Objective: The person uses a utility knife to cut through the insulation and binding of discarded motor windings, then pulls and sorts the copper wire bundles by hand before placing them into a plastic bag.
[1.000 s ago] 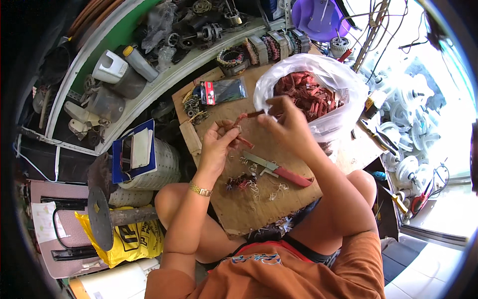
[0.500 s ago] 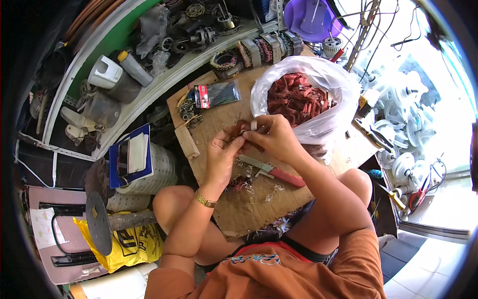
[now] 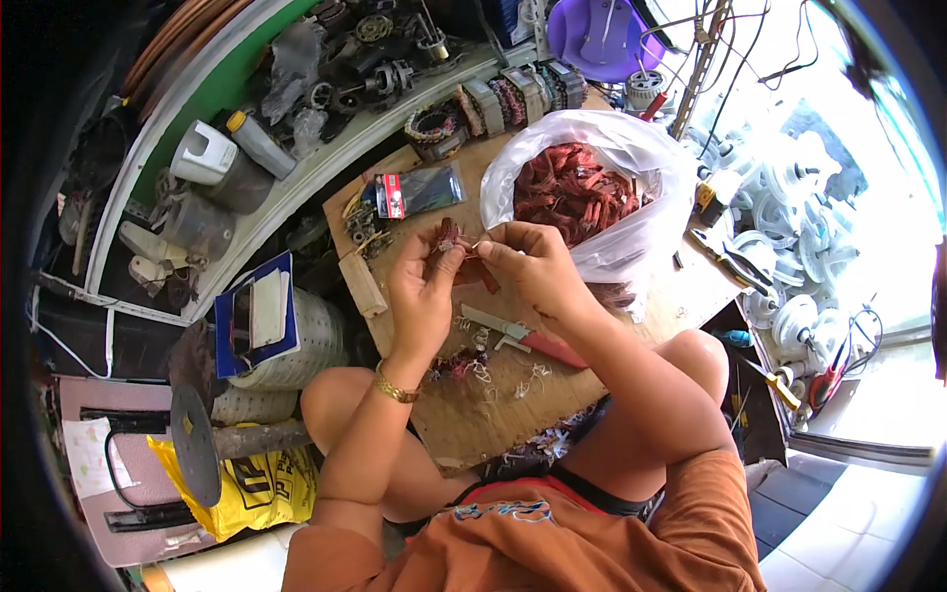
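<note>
Over the wooden board [image 3: 424, 424], my left hand [image 3: 422, 296] is closed on a small reddish-brown bundle [image 3: 450, 235], which looks like thin wire or strips. The fingertips of my right hand [image 3: 533, 271] are pinched together beside it, on a thin strand at its right side. Part of the bundle hangs below, between the hands. Underneath lies a knife [image 3: 552, 345] with a red handle and grey blade, among white thread scraps [image 3: 480, 367]. Beyond my right hand, a white plastic bag [image 3: 631, 247] holds many similar reddish-brown pieces [image 3: 572, 197].
A flat packet [image 3: 419, 189] and small metal parts [image 3: 367, 229] lie at the board's far left, with a wood block [image 3: 363, 284] nearer. Wound motor stators [image 3: 508, 104] line the back. Pliers [image 3: 730, 259] lie right of the bag; a blue clipboard [image 3: 258, 316] is at left.
My hands have drawn slightly apart, so more of the reddish-brown bundle shows in my left fingers. The view has shifted a little, moving the board and bag slightly left in the picture.
</note>
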### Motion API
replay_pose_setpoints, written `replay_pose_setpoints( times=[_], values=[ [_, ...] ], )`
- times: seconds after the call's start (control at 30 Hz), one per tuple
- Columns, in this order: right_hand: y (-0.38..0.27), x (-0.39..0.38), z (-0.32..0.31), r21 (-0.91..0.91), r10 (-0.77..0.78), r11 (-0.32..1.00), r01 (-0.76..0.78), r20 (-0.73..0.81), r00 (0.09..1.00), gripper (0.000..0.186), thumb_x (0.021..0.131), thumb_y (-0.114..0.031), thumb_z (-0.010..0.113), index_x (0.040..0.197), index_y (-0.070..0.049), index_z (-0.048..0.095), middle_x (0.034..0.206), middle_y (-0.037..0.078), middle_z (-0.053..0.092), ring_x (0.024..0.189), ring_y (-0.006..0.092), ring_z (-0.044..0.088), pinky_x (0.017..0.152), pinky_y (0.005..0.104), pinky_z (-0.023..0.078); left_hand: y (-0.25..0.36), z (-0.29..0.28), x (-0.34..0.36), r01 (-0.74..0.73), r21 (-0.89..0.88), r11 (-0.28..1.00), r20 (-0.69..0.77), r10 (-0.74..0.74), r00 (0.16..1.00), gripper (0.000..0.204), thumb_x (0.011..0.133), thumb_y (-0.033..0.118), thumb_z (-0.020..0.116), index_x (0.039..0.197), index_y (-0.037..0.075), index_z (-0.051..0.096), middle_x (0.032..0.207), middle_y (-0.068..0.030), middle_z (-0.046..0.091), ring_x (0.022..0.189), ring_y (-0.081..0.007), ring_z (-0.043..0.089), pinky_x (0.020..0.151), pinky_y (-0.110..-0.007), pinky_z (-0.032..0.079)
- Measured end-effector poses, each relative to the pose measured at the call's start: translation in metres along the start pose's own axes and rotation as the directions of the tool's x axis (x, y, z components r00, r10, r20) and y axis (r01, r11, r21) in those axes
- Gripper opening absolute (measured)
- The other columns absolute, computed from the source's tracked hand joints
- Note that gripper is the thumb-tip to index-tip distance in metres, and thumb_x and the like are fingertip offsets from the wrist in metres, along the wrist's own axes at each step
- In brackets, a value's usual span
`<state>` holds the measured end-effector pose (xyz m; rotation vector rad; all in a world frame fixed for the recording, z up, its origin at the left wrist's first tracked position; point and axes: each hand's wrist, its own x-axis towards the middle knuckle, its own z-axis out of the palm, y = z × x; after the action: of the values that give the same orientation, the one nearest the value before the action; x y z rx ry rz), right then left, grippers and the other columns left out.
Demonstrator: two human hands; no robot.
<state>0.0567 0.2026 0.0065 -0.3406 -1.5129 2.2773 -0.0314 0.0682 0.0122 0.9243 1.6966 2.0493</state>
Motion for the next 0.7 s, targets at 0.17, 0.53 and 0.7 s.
replay_pose_setpoints(
  times=[0.17, 0.53, 0.7],
  values=[
    [-0.002, 0.004, -0.005, -0.046, 0.044, 0.998, -0.045, -0.015, 0.999, 0.016, 0.095, -0.008, 0.068, 0.094, 0.008, 0.071, 0.083, 0.008, 0.072, 0.065, 0.0110, 0.062, 0.056, 0.0279, 0.049, -0.003, -0.010, -0.002, -0.118, 0.043, 0.992, 0.122, 0.112, 0.986, 0.015, 0.102, 0.007, 0.058, 0.116, 0.002, 0.060, 0.107, -0.0038, 0.067, 0.101, -0.0122, 0.063, 0.092, -0.029, 0.054],
    [-0.021, -0.020, 0.012, -0.745, -0.378, 0.562, 0.360, 0.156, 0.913, 0.011, 0.073, -0.010, 0.077, 0.084, -0.013, 0.078, 0.113, 0.003, 0.066, 0.099, 0.0313, 0.052, 0.090, 0.0471, 0.039, 0.002, -0.011, -0.001, 0.160, -0.129, 0.979, -0.013, -0.163, 0.987, 0.015, 0.097, 0.004, 0.065, 0.111, 0.003, 0.058, 0.102, -0.0026, 0.064, 0.093, -0.0094, 0.064, 0.072, -0.024, 0.058],
    [0.001, -0.024, 0.028, -0.902, -0.691, 0.069, 0.426, 0.265, 0.673, 0.010, 0.073, -0.016, 0.077, 0.083, -0.018, 0.076, 0.130, 0.005, 0.059, 0.119, 0.0345, 0.050, 0.104, 0.0609, 0.031, -0.007, -0.014, -0.009, 0.100, -0.253, 0.962, -0.212, -0.156, 0.965, 0.015, 0.098, 0.008, 0.066, 0.107, 0.007, 0.055, 0.099, -0.0042, 0.065, 0.086, -0.0112, 0.064, 0.074, -0.027, 0.058]
  ],
)
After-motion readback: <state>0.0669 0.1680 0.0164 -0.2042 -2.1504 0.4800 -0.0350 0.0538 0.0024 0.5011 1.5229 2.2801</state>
